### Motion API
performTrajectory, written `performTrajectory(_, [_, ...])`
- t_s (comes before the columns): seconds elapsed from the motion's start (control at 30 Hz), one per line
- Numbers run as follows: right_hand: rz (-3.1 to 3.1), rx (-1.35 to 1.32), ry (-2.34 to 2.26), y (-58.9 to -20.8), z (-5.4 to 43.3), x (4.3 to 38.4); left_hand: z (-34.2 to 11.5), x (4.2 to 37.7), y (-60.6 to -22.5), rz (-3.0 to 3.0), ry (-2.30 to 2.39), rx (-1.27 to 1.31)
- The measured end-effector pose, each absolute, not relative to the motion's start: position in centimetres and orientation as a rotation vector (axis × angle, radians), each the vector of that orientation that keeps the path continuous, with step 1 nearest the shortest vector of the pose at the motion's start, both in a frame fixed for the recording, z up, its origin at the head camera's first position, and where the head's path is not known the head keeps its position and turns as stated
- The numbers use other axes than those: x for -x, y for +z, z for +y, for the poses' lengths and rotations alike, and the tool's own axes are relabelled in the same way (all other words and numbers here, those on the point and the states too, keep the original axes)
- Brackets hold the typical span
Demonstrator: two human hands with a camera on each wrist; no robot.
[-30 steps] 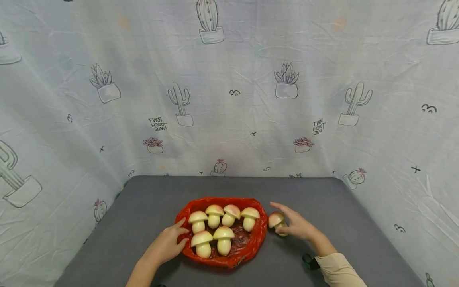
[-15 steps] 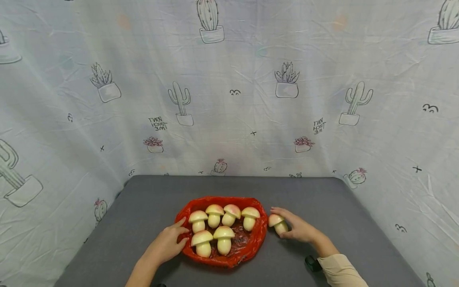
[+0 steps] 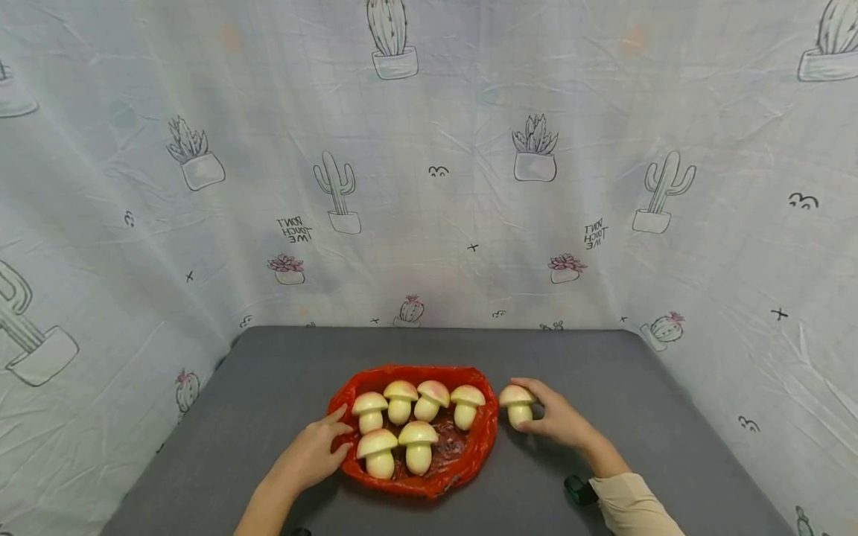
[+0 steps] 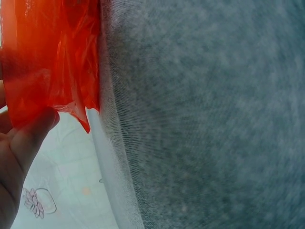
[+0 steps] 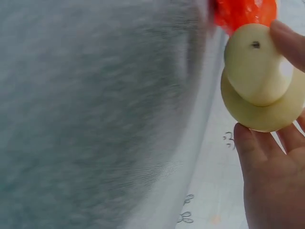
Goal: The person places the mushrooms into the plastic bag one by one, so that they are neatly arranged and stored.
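Note:
My right hand (image 3: pixel 555 417) holds a toy mushroom (image 3: pixel 517 406), pale yellow with a pinkish cap, just right of the red plastic bag (image 3: pixel 484 447). In the right wrist view the thumb presses the mushroom's stem (image 5: pixel 257 62), which has a small dark mark on its end, and the fingers are at the cap. My left hand (image 3: pixel 311 454) grips the bag's left rim. In the left wrist view its thumb lies against the red plastic (image 4: pixel 47 62), with the other fingers partly hidden behind. The bag is spread wide like a bowl, with several similar mushrooms (image 3: pixel 418 449) standing inside.
The bag stands on a grey cloth-covered table (image 3: pixel 576 357). A pale curtain (image 3: pixel 429 149) printed with cacti surrounds the table at the back and sides. A dark strap piece (image 3: pixel 579 491) hangs by the right sleeve.
The right hand has closed on the mushroom lying beside the bag and turned it from tilted to upright, raising it slightly. The left hand has stayed at the rim.

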State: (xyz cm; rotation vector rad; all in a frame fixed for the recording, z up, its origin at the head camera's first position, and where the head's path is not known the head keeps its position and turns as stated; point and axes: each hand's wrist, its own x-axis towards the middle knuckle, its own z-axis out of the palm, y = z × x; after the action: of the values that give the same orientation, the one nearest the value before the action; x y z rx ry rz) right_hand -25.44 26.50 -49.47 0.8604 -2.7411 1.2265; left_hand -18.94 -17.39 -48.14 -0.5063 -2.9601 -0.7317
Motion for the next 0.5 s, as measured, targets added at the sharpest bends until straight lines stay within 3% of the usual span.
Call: performTrajectory(0.5, [-2.598, -0.865, 1.379, -47.9, 24.7, 24.9, -17.3, 18.9, -48.0, -2.965, -0.72, 0.491])
